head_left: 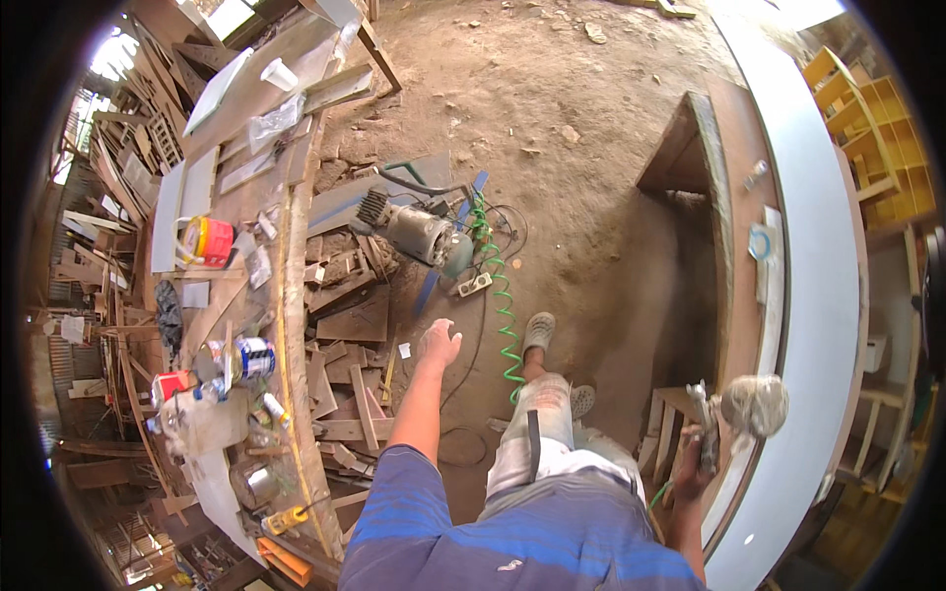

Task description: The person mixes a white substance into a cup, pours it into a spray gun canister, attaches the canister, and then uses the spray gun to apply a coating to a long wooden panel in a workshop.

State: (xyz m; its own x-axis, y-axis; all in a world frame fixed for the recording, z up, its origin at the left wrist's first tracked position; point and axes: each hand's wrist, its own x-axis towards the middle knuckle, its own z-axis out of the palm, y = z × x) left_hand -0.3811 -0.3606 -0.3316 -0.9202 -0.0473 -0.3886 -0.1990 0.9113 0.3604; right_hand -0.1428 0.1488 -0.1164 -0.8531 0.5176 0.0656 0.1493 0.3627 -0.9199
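Note:
My left hand (439,345) reaches forward over the floor with nothing in it, thumb apart from the loosely bent fingers. At the lower right, my right hand (694,475) is wrapped round the handle of a spray gun (705,424). The gun's rounded, paint-smeared cup (756,405) sits close to a long pale board (818,246). A short stretch of green hose shows beside my right wrist. Ahead, a green coiled air hose (505,315) hangs in loops across the floor beside an air compressor (424,234).
On the left, a long workbench (296,394) carries a red-and-yellow bucket (205,240), a blue-and-white can (254,358) and a white cup (280,74). Scrap wood (350,320) lies underneath. A power strip (474,285) rests near the compressor. Yellow shelving (892,148) stands at far right.

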